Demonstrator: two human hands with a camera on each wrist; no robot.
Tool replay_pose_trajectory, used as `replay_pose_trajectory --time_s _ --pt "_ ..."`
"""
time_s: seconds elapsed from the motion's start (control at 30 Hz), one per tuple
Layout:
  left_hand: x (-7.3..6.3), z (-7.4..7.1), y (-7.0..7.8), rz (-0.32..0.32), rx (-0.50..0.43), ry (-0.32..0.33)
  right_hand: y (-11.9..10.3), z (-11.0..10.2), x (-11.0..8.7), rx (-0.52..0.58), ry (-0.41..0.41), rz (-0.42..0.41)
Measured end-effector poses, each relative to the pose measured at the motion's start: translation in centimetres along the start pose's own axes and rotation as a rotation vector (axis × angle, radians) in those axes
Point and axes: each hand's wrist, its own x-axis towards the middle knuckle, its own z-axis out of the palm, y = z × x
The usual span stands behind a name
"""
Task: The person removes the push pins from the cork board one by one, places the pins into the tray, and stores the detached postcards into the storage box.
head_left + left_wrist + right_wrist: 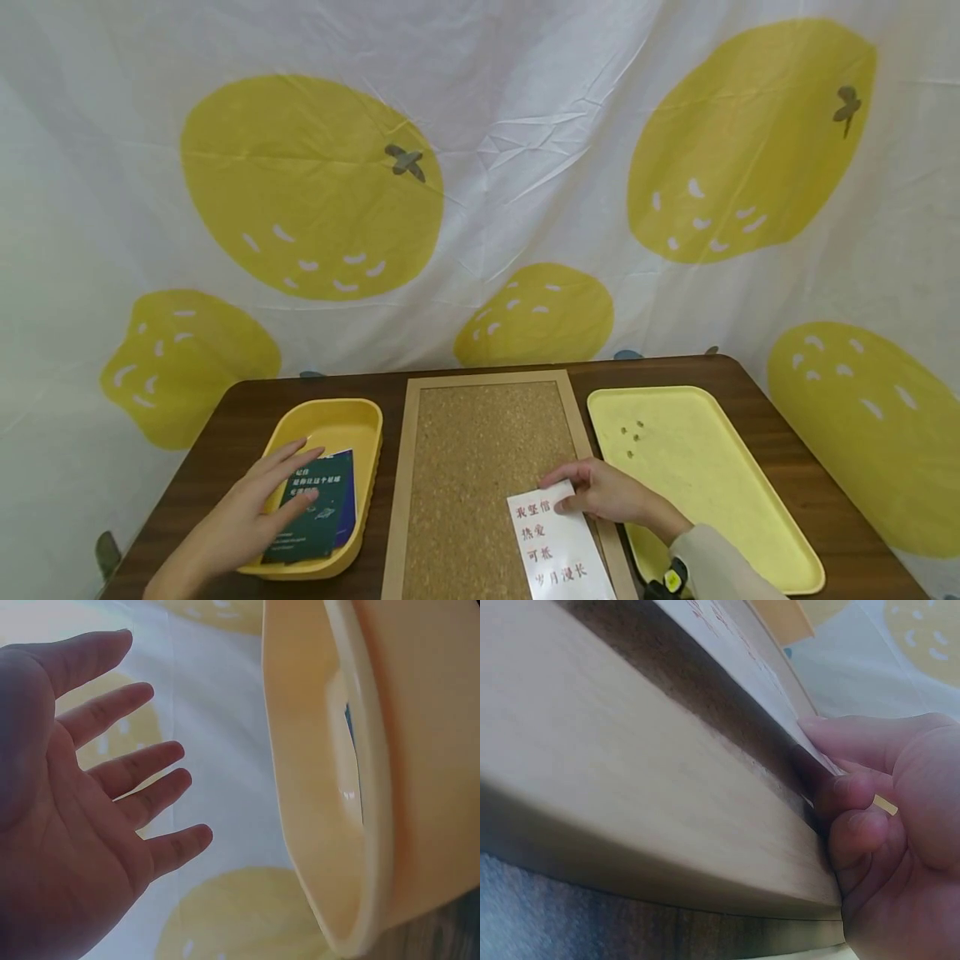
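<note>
A white card printed with red Chinese characters is pinched at its top edge between the thumb and curled fingers of my right hand. It overlaps the right part of a wood-framed corkboard. In the right wrist view the card slants close over the board's frame. My left hand hovers over the left side of a yellow basket, fingers spread and holding nothing. Inside the basket lie a dark green card with white writing and a purple card, partly hidden beneath it.
To the board's right lies a pale yellow tray with several small brass-coloured pins. Everything stands on a dark wooden table. Behind it hangs a white curtain with a yellow fruit print.
</note>
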Motion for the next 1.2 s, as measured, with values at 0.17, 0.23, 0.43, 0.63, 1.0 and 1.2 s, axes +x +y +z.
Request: replay_pose_trajectory --time_s 0.17,0.23,0.43,0.63,1.0,1.2 --pt "-0.1 -0.7 -1.0 -0.084 -0.018 -0.007 0.0 0.0 0.0 -0.005 0.002 -0.001" --pt "-0.2 -0.9 -1.5 -0.122 -0.016 -0.009 0.0 0.0 0.0 -0.003 -0.001 -0.001" --pt "-0.4 -0.8 -3.1 -0.179 -0.025 0.0 0.2 0.0 0.1 0.01 -0.002 0.001" --pt "-0.4 -0.6 -4.8 -0.221 -0.056 -0.005 0.3 0.1 0.1 0.019 0.001 0.01" --pt "0.0 -0.5 -6.7 -0.412 -0.202 -0.114 0.2 0.0 0.0 0.027 0.0 0.017" --pt "0.0 -0.2 -7.9 -0.468 -0.265 -0.15 0.2 0.1 0.1 0.012 0.001 0.022"
